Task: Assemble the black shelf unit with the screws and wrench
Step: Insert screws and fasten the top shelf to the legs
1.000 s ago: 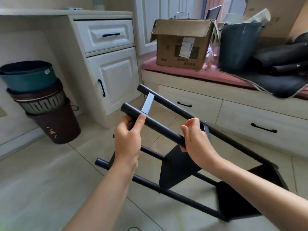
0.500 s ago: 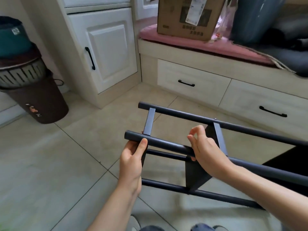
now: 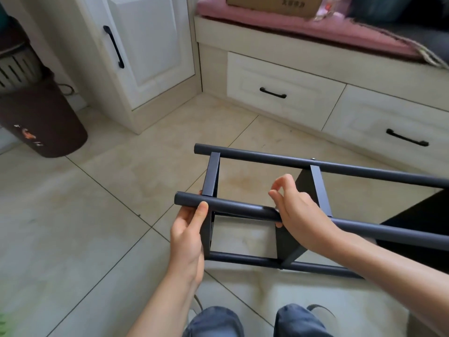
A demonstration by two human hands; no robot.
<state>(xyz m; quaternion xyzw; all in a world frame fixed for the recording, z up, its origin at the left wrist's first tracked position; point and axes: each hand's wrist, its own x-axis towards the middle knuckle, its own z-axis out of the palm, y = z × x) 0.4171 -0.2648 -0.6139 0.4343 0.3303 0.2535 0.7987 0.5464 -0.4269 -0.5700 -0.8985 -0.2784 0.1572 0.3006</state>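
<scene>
While both hands grip the shelf unit (image 3: 315,164), a cardboard box (image 3: 272,4) sits shut.

Shelf unit (image 3: 315,166): black metal, round tubes joined by flat crossbars and dark panels.
Pose: lying on its side, tubes running level, left to right.
Place: near tube gripped by left hand (image 3: 187,237) at its end, right hand (image 3: 298,212) further along.

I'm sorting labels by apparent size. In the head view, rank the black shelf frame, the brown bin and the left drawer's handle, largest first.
1. black shelf frame, though it sits nearest the camera
2. brown bin, partly cut off at the edge
3. left drawer's handle
</scene>
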